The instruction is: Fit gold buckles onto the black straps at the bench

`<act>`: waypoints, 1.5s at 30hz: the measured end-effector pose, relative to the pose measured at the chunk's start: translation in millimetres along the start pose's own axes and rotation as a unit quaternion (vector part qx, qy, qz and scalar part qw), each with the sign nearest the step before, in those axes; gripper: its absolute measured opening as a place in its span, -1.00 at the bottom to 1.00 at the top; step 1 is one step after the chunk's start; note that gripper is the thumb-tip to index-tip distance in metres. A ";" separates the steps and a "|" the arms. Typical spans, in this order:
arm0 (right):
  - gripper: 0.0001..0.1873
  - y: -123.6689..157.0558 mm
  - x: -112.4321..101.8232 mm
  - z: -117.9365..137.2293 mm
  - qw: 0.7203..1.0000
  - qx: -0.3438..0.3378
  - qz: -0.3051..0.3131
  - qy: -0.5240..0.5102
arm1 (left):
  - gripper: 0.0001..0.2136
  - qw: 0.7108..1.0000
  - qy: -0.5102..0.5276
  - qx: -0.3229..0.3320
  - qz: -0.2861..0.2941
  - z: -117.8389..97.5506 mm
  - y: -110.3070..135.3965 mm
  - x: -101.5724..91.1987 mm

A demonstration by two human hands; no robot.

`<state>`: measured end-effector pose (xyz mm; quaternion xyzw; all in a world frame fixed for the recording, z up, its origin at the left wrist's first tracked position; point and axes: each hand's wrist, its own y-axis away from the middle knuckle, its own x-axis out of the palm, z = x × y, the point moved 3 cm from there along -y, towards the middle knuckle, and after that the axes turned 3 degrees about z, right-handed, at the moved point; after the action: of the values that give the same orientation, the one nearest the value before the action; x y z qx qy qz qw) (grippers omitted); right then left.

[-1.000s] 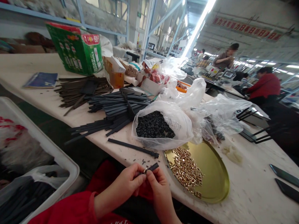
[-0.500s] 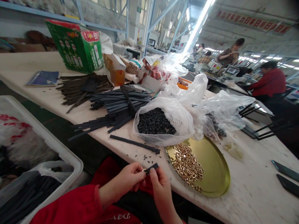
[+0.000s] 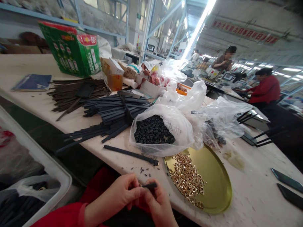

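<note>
A black strap (image 3: pixel 150 185) is pinched in the left hand (image 3: pixel 133 191) and right hand (image 3: pixel 156 198) at the near edge of the table (image 3: pixel 258 192). One buckled strap (image 3: pixel 130 154), seemingly finished, is laid along that edge; heaped straps (image 3: pixel 109 110) and loose buckles (image 3: pixel 187 178) are apparently left.

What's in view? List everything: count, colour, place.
Table: one, whitish, centre
Carton: one, green and red, back left
Booklet: one, blue, table's left
Boxes: several, varied, table's back
Straps: many, brown and black, table's left
Lone strap: one, black, table's near edge
Open bag: one, whitish, centre
Small pieces: many, black, in open bag
Tray: one, gold, table's front
Metal fittings: many, gold, on tray
Plastic bags: several, clear, beyond tray
Phone-like slabs: two, dark, right
Bin: one, white, lower left
People: several, mixed clothing, background
Held strap: one, black, lower centre
Left hand: one, red sleeve, on held strap
Right hand: one, bare, likewise
</note>
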<state>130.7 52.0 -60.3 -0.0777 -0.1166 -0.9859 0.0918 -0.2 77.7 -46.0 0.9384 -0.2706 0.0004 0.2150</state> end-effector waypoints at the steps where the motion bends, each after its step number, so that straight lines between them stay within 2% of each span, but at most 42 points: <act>1: -0.80 -0.1 -2.1 3.3 0.998 -0.025 -0.004 0.050 | -0.67 1.000 0.004 0.008 -0.006 2.6 -4.5 -1.2; 4: -0.86 -9.9 -15.8 21.5 0.976 -0.068 0.035 0.204 | -0.68 0.999 -0.031 0.040 -0.008 1.2 -14.9 -4.0; 6: -0.85 -29.5 -34.6 41.8 0.954 -0.088 0.050 0.281 | -0.73 0.996 -0.082 0.043 0.002 -4.4 -19.9 -5.8; 7: -0.82 -43.9 -46.7 53.8 0.940 -0.100 0.041 0.323 | -0.76 0.994 -0.105 0.039 0.001 -7.4 -22.5 -7.3; 8: -0.76 -60.8 -60.9 66.6 0.922 -0.117 -0.004 0.369 | -0.78 0.992 -0.121 0.035 -0.008 -10.2 -25.4 -9.1; 9: -0.71 -79.3 -74.5 78.4 0.885 -0.127 -0.055 0.445 | -0.78 0.990 -0.132 0.034 -0.021 -12.7 -28.7 -11.2; 10: -0.69 -98.9 -86.4 87.4 0.827 -0.117 -0.094 0.542 | -0.79 0.989 -0.139 0.037 -0.036 -14.7 -32.1 -13.1; 12: -0.75 -136.9 -102.2 95.6 0.791 -0.104 -0.100 0.595 | -0.79 0.986 -0.150 0.051 -0.053 -16.9 -38.7 -15.6; 14: -0.79 -166.8 -108.5 92.3 0.765 -0.082 -0.080 0.634 | -0.78 0.987 -0.146 0.051 -0.054 -15.9 -44.0 -16.9; 16: -0.81 -184.7 -108.3 83.4 0.740 -0.057 -0.055 0.668 | -0.77 0.989 -0.132 0.038 -0.049 -12.9 -47.1 -18.4; 20: -0.80 -192.7 -103.3 72.9 0.701 -0.025 -0.020 0.712 | -0.76 0.989 -0.130 0.036 -0.056 -9.8 -48.7 -21.1; 23: -0.86 -190.4 -100.0 74.0 0.692 -0.016 0.004 0.721 | -0.76 0.987 -0.136 0.052 -0.066 -11.6 -47.2 -18.4; 25: -0.89 -189.6 -97.8 75.6 0.698 -0.013 0.007 0.716 | -0.76 0.985 -0.142 0.062 -0.074 -14.0 -44.1 -14.7; 27: -0.86 -189.4 -96.0 77.9 0.716 -0.020 -0.006 0.697 | -0.77 0.983 -0.147 0.071 -0.083 -16.2 -39.0 -12.2; 30: -0.93 -186.1 -94.7 84.8 0.765 -0.055 -0.038 0.640 | -0.77 0.981 -0.147 0.085 -0.096 -17.6 -30.2 -14.0; 33: -0.97 -171.2 -91.9 91.7 0.828 -0.103 -0.071 0.546 | -0.76 0.977 -0.145 0.106 -0.117 -20.2 -22.6 -19.7; 37: -0.82 -128.1 -72.4 84.3 0.914 -0.119 -0.063 0.382 | -0.74 0.967 -0.147 0.139 -0.155 -34.4 -14.3 -19.9; 39: -0.74 -101.4 -55.8 75.8 0.943 -0.110 -0.045 0.311 | -0.74 0.960 -0.160 0.153 -0.169 -44.3 -10.2 -16.0; 41: -0.71 -77.5 -39.1 68.3 0.976 -0.088 -0.026 0.196 | -0.75 0.952 -0.183 0.167 -0.179 -52.3 -6.1 -11.5; 43: -0.73 -60.2 -25.1 63.3 0.998 -0.052 -0.008 0.041 | -0.78 0.943 -0.208 0.178 -0.187 -56.4 -2.3 -8.3; 45: -0.74 -50.3 -15.3 60.6 0.996 -0.013 0.007 -0.086 | -0.80 0.938 -0.221 0.187 -0.192 -56.6 1.1 -6.7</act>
<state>143.6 117.4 -15.5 -0.1644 -0.1102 -0.9763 0.0869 0.1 103.1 4.9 0.9722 -0.1215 -0.1975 -0.0337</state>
